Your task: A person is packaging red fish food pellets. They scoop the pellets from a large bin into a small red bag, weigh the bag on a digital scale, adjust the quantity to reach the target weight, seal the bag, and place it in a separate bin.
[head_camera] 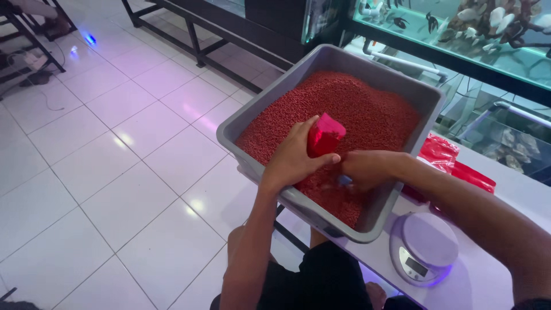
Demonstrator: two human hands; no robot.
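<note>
Head view: a grey tub [413, 95] heaped with small red pellets [367, 109] sits on the edge of a white table [488, 275], overhanging the tiled floor [115, 172]. The left hand [293, 158] has its fingers [321, 162] closed around a small red bag [325, 135], held upright just above the pellets near the tub's middle. At three o'clock from it, touching it, the right hand [367, 169] is low in the pellets with something small and blue at its fingers; whether they are closed on it I cannot tell.

The bag looks bulged and partly full, so filling seems under way rather than finished. At five o'clock from the tub stands a round digital scale [423, 248] with nothing on it. At three o'clock lie more red bags [442, 152]. Fish tanks [459, 28] stand at twelve o'clock.
</note>
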